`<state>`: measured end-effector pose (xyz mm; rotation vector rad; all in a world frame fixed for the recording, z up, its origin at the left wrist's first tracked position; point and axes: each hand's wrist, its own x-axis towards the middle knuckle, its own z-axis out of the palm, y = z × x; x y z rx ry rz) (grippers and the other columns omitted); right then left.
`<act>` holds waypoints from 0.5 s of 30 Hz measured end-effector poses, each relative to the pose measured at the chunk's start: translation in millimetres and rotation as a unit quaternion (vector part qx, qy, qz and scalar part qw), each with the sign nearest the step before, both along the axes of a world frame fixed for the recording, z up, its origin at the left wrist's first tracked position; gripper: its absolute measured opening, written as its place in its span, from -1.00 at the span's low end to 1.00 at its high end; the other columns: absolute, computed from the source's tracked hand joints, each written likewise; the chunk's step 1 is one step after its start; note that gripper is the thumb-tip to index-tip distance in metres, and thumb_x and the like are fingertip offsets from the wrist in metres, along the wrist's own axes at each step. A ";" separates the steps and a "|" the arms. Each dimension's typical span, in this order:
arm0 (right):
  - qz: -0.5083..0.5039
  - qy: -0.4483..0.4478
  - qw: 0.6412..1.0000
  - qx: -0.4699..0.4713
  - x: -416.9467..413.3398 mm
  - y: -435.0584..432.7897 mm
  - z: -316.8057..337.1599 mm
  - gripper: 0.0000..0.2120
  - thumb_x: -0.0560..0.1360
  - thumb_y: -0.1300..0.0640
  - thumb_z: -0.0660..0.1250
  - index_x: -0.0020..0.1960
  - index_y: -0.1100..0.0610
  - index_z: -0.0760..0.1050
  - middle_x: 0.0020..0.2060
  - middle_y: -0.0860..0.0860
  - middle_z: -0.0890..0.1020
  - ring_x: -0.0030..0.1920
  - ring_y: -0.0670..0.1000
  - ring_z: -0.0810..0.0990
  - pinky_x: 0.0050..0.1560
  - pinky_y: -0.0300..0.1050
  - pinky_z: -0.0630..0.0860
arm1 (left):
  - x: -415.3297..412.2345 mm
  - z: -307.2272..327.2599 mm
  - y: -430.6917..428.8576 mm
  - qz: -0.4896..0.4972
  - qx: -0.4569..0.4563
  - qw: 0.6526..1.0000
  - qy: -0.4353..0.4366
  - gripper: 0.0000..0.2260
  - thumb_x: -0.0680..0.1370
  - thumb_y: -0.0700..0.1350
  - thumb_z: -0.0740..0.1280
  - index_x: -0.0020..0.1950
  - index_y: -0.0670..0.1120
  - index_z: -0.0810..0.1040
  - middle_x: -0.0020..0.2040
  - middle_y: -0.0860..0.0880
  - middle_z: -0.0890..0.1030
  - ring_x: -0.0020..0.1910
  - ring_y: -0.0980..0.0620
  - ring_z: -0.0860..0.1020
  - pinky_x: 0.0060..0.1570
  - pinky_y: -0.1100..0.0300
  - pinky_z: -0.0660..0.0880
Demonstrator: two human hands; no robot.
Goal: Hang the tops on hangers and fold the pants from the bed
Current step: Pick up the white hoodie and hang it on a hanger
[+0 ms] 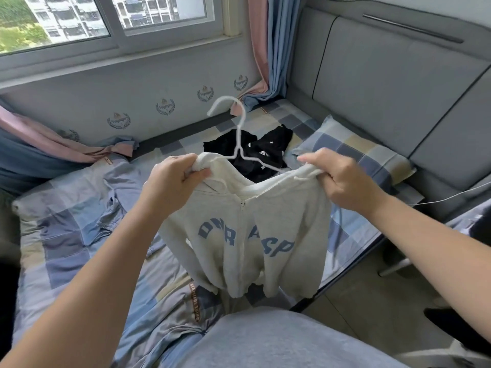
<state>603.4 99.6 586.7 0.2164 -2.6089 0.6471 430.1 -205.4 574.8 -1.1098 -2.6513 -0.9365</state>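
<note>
Left hand and right hand each grip a shoulder of the grey hoodie, held above the bed. White hanger sits inside; arms mostly hidden by fabric. Black clothes behind, partly blocked.

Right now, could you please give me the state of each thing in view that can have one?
grey zip hoodie, held up over the bed, zipped
white hanger, arms inside the hoodie's neck, hook sticking up
left hand, grips one hoodie shoulder
right hand, grips the other shoulder
black garment, crumpled on the bed, not hung
pillow, lying flat by the headboard
curtains, drawn aside
</note>
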 end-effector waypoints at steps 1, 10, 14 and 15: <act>-0.006 0.013 1.000 -0.011 -4.1 -1.4 12.6 -0.62 0.45 0.46 0.14 0.19 0.34 0.56 -0.03 0.14 0.63 -0.05 -0.02 0.57 0.06 -0.34 0.45 | 4.2 1.2 5.4 -0.028 -0.024 0.999 0.018 -0.67 0.59 0.00 0.38 -0.30 -0.03 0.36 -0.36 0.04 0.42 -0.26 -0.10 0.38 -0.19 -0.07 0.41; 0.029 -0.293 0.951 -0.091 -46.8 -41.7 79.5 -0.59 0.43 0.04 0.12 0.17 0.11 0.58 0.12 0.02 0.61 0.19 0.01 0.54 0.24 -0.05 0.42 | 8.4 18.4 36.9 -0.036 0.090 0.995 -0.038 -0.69 0.55 0.07 0.39 -0.23 -0.12 0.48 -0.36 0.00 0.38 -0.33 -0.01 0.32 -0.28 0.01 0.34; 0.042 -0.354 0.927 -0.116 -46.6 -36.2 76.5 -0.66 0.40 -0.21 0.32 0.11 -0.12 0.57 -0.09 -0.24 0.60 -0.08 -0.23 0.55 -0.06 -0.21 0.45 | 9.6 11.0 36.9 -0.019 0.089 0.995 -0.050 -0.68 0.58 0.01 0.41 -0.20 -0.21 0.50 -0.34 0.00 0.40 -0.24 -0.04 0.34 -0.11 -0.04 0.40; 0.041 -0.326 0.937 -0.115 -49.1 -40.1 71.9 -0.72 0.45 -0.26 0.35 0.02 -0.10 0.57 -0.23 -0.25 0.58 -0.23 -0.24 0.52 -0.15 -0.27 0.41 | 10.3 9.4 38.4 -0.019 0.082 0.995 -0.047 -0.67 0.58 0.02 0.41 -0.23 -0.19 0.47 -0.32 0.02 0.42 -0.18 -0.05 0.35 -0.02 -0.08 0.40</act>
